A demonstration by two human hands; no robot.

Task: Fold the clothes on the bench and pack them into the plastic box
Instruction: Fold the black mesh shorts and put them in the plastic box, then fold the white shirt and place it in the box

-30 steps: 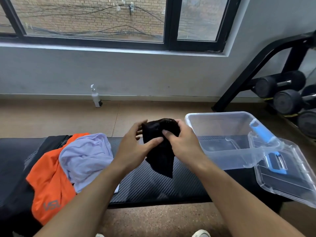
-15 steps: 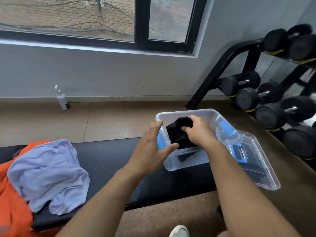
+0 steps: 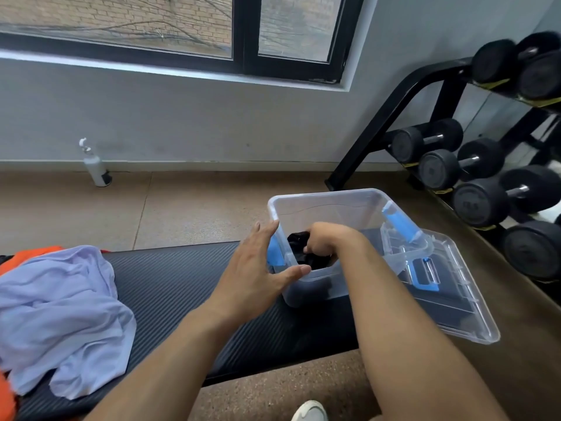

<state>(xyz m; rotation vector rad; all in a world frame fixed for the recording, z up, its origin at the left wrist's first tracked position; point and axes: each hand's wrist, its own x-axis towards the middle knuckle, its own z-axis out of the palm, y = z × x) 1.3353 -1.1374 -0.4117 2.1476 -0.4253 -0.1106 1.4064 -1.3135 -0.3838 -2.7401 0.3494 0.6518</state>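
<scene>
A clear plastic box [image 3: 328, 197] with blue latches stands on the right end of the black bench [image 3: 182, 287]. My right hand [image 3: 326, 241] is inside the box, closed on a folded black garment [image 3: 299, 249] that sits low against the box's left wall. Beside the box's left side hovers my left hand [image 3: 258, 268], fingers spread, thumb at the near rim, holding nothing. A crumpled lilac garment [image 3: 60, 314] lies on the bench's left part, on top of an orange garment [image 3: 27, 256].
The box's clear lid [image 3: 455, 302] lies tilted against its right side. A black rack of dumbbells [image 3: 485, 177] fills the right. A white bottle [image 3: 95, 165] stands on the floor by the wall. My white shoe [image 3: 309, 411] shows at the bottom edge.
My right hand has carried the black garment from above the bench down into the box. My left hand let go of it and now hovers beside the box. The view swung right.
</scene>
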